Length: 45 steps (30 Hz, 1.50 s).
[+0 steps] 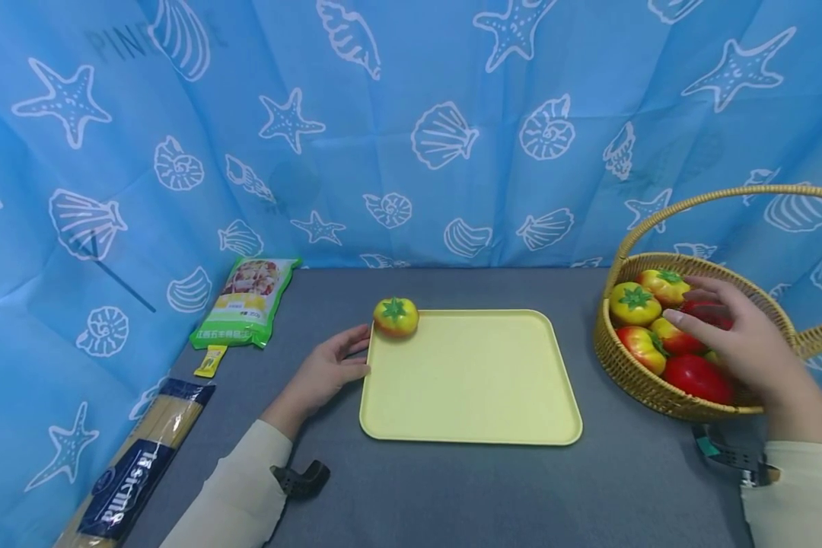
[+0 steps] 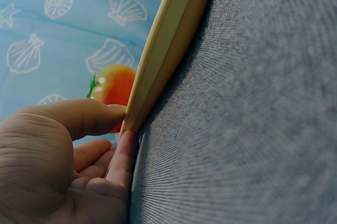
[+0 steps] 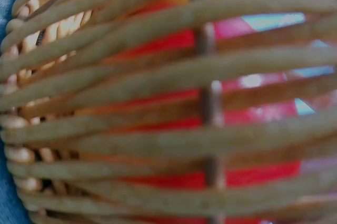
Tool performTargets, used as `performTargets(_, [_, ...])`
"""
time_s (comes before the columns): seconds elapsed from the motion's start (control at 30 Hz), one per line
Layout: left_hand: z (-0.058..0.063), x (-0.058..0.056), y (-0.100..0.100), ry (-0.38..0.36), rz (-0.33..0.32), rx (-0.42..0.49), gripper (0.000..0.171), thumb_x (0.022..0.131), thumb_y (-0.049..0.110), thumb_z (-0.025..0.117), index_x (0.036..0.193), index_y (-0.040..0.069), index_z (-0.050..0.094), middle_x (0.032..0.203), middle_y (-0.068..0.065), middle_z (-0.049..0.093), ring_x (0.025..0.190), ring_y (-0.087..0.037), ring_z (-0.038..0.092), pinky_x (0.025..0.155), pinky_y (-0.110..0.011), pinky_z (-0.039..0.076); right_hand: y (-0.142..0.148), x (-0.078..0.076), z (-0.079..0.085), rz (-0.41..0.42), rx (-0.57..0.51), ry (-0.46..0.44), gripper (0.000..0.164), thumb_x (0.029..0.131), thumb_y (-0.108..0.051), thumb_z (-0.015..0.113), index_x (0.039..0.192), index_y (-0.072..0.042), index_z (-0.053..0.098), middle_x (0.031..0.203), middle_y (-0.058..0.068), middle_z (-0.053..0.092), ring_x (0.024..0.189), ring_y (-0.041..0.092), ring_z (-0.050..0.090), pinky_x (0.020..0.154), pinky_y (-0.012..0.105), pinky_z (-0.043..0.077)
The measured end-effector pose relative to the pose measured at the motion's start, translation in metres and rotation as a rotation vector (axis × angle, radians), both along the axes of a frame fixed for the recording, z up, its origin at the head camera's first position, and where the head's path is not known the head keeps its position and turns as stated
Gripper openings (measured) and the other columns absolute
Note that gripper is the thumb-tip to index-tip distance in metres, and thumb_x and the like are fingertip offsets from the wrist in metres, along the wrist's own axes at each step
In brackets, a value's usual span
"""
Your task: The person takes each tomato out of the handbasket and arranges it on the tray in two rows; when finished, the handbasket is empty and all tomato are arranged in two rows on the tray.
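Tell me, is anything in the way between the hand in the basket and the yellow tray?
Nothing visible. Only bare grey table lies between the right hand in the basket and the tray, apart from the basket's own rim.

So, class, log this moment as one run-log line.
left hand: grips tray left edge | right hand: in basket on a red tomato | one tomato on tray's far-left corner
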State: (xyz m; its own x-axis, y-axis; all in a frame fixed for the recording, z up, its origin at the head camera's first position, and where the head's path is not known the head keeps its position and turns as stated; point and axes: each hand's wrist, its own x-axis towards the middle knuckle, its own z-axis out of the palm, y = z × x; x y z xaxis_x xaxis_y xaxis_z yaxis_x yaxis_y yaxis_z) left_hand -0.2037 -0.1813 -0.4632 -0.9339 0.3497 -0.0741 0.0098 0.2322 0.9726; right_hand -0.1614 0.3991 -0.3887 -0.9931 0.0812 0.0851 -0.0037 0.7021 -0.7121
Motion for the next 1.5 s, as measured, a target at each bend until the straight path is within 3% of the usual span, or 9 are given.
performTargets(0.23, [0.0, 0.0, 0.0, 0.016, -0.007, 0.007, 0.076, 0.101, 0.002, 0.071, 0.168, -0.001, 0.036, 0.166, -0.021, 0.044, 0.141, -0.038, 0.057, 0.113, -0.045, 0.051, 0.005, -0.004, -0.001, 0.088, 0.147, -0.07, 0.087, 0.106, -0.038, 0.071, 0.164, 0.011, 0.028, 0.153, 0.046, 0.035, 0.133, 0.068, 0.036, 0.097, 0.087, 0.039])
performTargets(0.37, [0.001, 0.0, 0.001, 0.014, -0.008, 0.008, 0.077, 0.1, 0.001, 0.071, 0.168, -0.001, 0.036, 0.166, -0.021, 0.044, 0.141, -0.038, 0.057, 0.113, -0.045, 0.051, 0.008, -0.003, -0.001, 0.106, 0.245, -0.09, 0.079, 0.105, -0.032, 0.074, 0.158, 0.012, 0.035, 0.15, 0.045, 0.034, 0.131, 0.067, 0.032, 0.094, 0.086, 0.037])
performTargets(0.63, [0.002, 0.0, 0.002, 0.01, 0.004, 0.001, 0.077, 0.1, 0.002, 0.072, 0.168, -0.001, 0.036, 0.167, -0.02, 0.043, 0.143, -0.037, 0.054, 0.113, -0.045, 0.051, 0.008, -0.006, 0.0, 0.121, 0.334, -0.136, 0.086, 0.097, -0.019, 0.082, 0.159, 0.014, 0.032, 0.141, 0.046, 0.038, 0.125, 0.067, 0.035, 0.096, 0.087, 0.038])
performTargets(0.87, [0.001, 0.001, 0.002, 0.009, 0.002, 0.005, 0.077, 0.1, 0.002, 0.073, 0.168, -0.001, 0.037, 0.167, -0.02, 0.043, 0.143, -0.038, 0.054, 0.113, -0.046, 0.05, 0.009, -0.006, -0.002, 0.1, 0.328, -0.134, 0.087, 0.097, -0.022, 0.082, 0.158, 0.015, 0.032, 0.142, 0.047, 0.037, 0.126, 0.067, 0.035, 0.097, 0.087, 0.036])
performTargets(1.2, [0.004, 0.002, 0.003, 0.009, 0.008, -0.011, 0.075, 0.101, 0.001, 0.071, 0.167, -0.002, 0.036, 0.168, -0.022, 0.042, 0.145, -0.039, 0.053, 0.114, -0.046, 0.05, 0.007, -0.002, -0.003, 0.026, 0.278, 0.007, 0.078, 0.102, -0.033, 0.078, 0.153, 0.014, 0.042, 0.145, 0.045, 0.033, 0.128, 0.066, 0.032, 0.093, 0.084, 0.037])
performTargets(1.5, [0.004, 0.003, 0.004, 0.007, 0.008, -0.013, 0.075, 0.101, 0.0, 0.071, 0.167, -0.001, 0.037, 0.167, -0.021, 0.043, 0.144, -0.038, 0.053, 0.114, -0.047, 0.049, -0.004, 0.001, 0.007, -0.072, 0.239, 0.077, 0.074, 0.1, -0.025, 0.081, 0.152, 0.014, 0.045, 0.149, 0.044, 0.032, 0.129, 0.065, 0.031, 0.092, 0.087, 0.043])
